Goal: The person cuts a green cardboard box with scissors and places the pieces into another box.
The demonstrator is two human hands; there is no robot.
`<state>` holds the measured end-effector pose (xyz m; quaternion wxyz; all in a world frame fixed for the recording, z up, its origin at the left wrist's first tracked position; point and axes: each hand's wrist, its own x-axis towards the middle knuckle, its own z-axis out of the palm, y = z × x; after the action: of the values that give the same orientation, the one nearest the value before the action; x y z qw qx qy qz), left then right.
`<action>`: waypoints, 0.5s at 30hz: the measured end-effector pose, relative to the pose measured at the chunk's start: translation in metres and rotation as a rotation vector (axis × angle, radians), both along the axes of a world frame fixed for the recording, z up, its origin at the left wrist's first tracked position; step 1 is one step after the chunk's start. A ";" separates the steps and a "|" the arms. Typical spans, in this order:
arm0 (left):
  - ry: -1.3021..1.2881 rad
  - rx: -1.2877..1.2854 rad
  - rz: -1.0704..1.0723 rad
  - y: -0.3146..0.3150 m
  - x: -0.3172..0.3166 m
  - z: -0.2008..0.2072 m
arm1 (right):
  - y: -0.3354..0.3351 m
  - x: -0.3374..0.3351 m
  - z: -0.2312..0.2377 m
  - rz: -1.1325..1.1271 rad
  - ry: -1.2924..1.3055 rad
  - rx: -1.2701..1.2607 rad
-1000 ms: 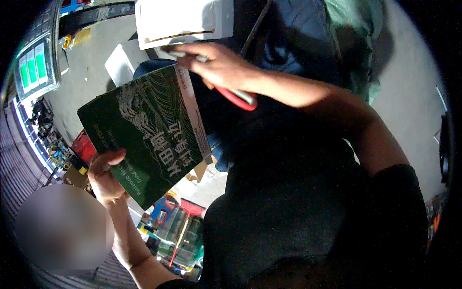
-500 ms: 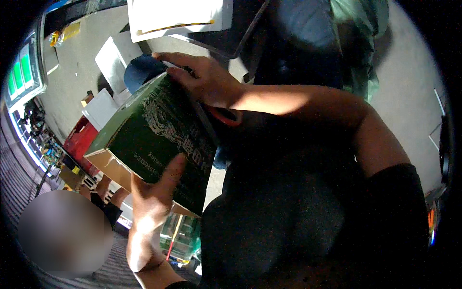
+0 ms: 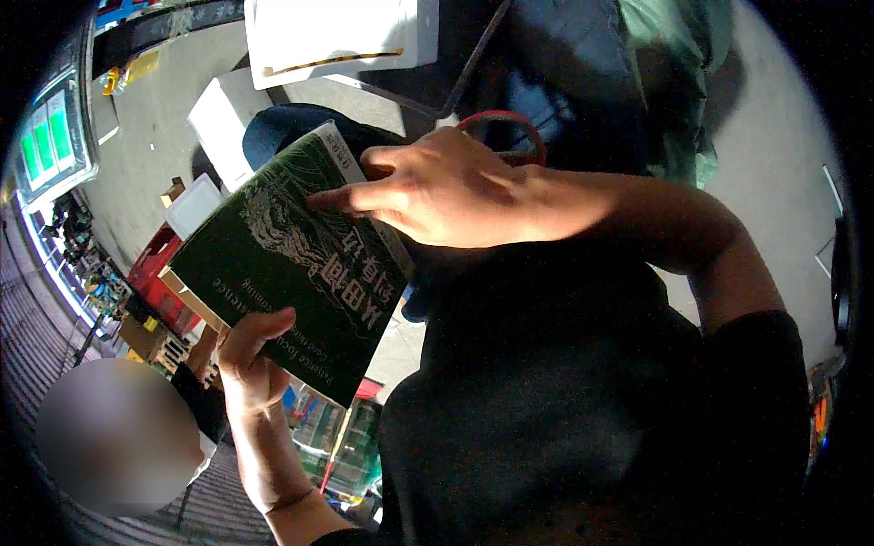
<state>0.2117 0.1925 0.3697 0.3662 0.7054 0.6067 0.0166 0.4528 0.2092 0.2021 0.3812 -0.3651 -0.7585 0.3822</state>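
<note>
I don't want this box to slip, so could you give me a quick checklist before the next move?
1. Left hand on the green box: ok, it grips the lower left edge, thumb over the printed face.
2. Right hand clear of that face: not ok, its fingers overlap it.
3. Red loop handle in sight: ok, it shows just beyond the right hand.
4. Handle's far end located: cannot tell, it is hidden.
5. Box's underside supported: cannot tell, it is out of view.
6. White rectangular object apart from the box: ok, a gap shows.
</note>
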 end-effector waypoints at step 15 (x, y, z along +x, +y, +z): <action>-0.172 -0.056 -0.016 0.005 -0.002 -0.009 | 0.006 -0.019 0.003 -0.051 -0.191 0.175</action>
<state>0.2096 0.1971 0.3603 0.4366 0.6958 0.5674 0.0575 0.4335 0.2148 0.2050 0.3472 -0.3846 -0.8121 0.2683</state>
